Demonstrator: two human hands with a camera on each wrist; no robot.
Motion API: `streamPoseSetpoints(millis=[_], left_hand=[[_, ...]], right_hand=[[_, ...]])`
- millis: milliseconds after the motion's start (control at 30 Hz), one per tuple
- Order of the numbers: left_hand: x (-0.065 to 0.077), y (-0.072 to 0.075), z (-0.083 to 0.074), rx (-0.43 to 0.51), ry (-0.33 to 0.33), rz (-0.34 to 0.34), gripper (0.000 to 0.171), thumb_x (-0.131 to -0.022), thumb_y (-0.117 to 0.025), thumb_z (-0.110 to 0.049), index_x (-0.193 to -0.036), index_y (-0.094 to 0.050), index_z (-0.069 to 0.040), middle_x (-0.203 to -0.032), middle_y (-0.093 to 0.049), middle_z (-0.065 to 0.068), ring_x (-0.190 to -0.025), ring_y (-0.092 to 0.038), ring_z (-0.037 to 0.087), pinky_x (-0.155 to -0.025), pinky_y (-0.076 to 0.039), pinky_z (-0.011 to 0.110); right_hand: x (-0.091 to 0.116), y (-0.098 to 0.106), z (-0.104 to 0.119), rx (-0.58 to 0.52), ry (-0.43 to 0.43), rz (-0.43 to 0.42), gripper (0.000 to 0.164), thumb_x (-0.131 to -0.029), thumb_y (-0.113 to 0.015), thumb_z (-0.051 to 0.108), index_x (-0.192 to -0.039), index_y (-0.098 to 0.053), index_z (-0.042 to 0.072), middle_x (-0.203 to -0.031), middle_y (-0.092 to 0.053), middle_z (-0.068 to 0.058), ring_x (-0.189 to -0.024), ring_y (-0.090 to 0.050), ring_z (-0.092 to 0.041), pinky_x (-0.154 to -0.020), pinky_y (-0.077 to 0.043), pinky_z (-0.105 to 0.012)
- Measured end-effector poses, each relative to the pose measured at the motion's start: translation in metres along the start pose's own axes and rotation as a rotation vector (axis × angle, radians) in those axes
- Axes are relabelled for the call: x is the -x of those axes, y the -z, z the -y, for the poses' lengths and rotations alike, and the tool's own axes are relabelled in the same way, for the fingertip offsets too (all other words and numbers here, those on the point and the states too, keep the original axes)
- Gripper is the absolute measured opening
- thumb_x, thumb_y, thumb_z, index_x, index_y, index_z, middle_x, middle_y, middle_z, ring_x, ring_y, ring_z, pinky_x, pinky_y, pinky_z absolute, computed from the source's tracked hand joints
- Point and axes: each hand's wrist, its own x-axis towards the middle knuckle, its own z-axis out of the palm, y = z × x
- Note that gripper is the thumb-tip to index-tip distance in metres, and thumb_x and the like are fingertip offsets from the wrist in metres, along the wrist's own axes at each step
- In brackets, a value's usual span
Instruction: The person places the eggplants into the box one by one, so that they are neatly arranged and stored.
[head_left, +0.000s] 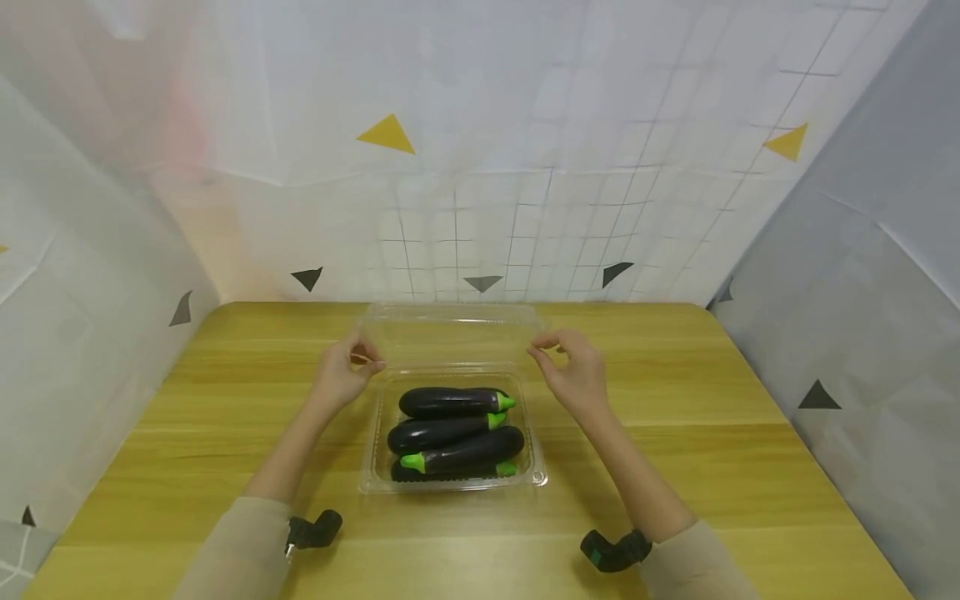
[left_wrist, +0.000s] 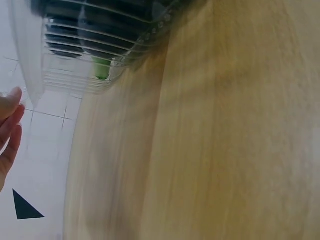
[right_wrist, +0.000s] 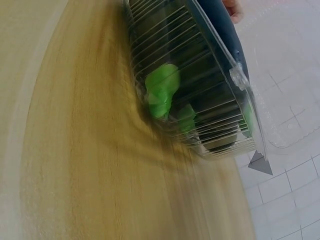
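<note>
A clear plastic clamshell container [head_left: 369, 467] sits on the table, its lid [head_left: 450, 333] open on the far side. Several dark eggplants [head_left: 442, 435] with bright green caps lie in its base, seen through the ribbed wall in both wrist views. At the lid's left edge, the left hand [head_left: 347, 371] pinches the clear plastic between thumb and fingers; those fingers [left_wrist: 11, 135] show at the border of the left wrist view. Across from it, the right hand [head_left: 573, 371] pinches the lid's right edge, with thumb and forefinger close together.
The wood-grain table [head_left: 675, 467] ends at a white back wall [head_left: 480, 225] with grid lines and triangular marks. More white sheeting [head_left: 847, 333] borders it at the sides. Each forearm wears a black camera mount [head_left: 615, 552] near the beige sleeve.
</note>
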Motion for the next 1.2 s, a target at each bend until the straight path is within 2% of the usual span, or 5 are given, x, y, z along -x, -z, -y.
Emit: streamPoseSetpoints(millis=[433, 633, 800, 1000, 1200], left_hand=[[0.006, 0.012, -0.024, 0.102, -0.144, -0.186, 0.015, -0.082, -0.073, 0.005, -0.087, -0.06, 0.0, -0.087, -0.064, 0.012, -0.085, -0.059, 0.021, -0.08, -0.053, 0.045], [0.008, 0.013, -0.027, 0.071, -0.141, -0.203, 0.016, -0.08, -0.075, 0.004, -0.083, -0.06, -0.001, -0.083, -0.065, 0.011, -0.081, -0.06, 0.022, -0.079, -0.054, 0.04], [0.011, 0.013, -0.027, 0.079, -0.137, -0.21, 0.017, -0.079, -0.075, 0.005, -0.083, -0.06, -0.002, -0.082, -0.065, 0.009, -0.082, -0.06, 0.02, -0.078, -0.052, 0.028], [0.012, 0.017, -0.029, 0.092, -0.159, -0.211, 0.017, -0.079, -0.075, 0.006, -0.085, -0.06, 0.0, -0.084, -0.065, 0.011, -0.084, -0.059, 0.018, -0.08, -0.053, 0.039], [0.015, 0.025, -0.043, 0.162, -0.203, -0.251, 0.018, -0.078, -0.076, 0.006, -0.089, -0.061, 0.004, -0.087, -0.065, 0.013, -0.086, -0.058, 0.012, -0.082, -0.05, 0.031]], right_hand=[[-0.002, 0.002, 0.004, -0.01, 0.022, -0.022, 0.016, -0.074, -0.082, 0.001, -0.082, -0.069, 0.003, -0.081, -0.071, -0.008, -0.074, -0.067, -0.023, -0.064, -0.055, -0.037], [-0.003, 0.004, 0.005, -0.027, 0.0, -0.025, 0.018, -0.076, -0.081, 0.002, -0.089, -0.069, 0.004, -0.088, -0.071, -0.007, -0.08, -0.066, -0.022, -0.067, -0.054, -0.034], [-0.006, 0.007, 0.01, -0.067, 0.058, -0.085, 0.019, -0.075, -0.08, -0.001, -0.09, -0.069, 0.002, -0.088, -0.072, -0.009, -0.08, -0.066, -0.022, -0.067, -0.053, -0.034], [-0.009, 0.009, 0.014, -0.063, 0.102, -0.117, 0.018, -0.071, -0.081, -0.006, -0.083, -0.069, 0.001, -0.082, -0.071, -0.009, -0.073, -0.066, -0.022, -0.064, -0.053, -0.031], [-0.008, 0.009, 0.015, -0.071, 0.094, -0.113, 0.016, -0.073, -0.08, -0.005, -0.081, -0.069, 0.002, -0.081, -0.071, -0.01, -0.072, -0.066, -0.021, -0.064, -0.051, -0.027]])
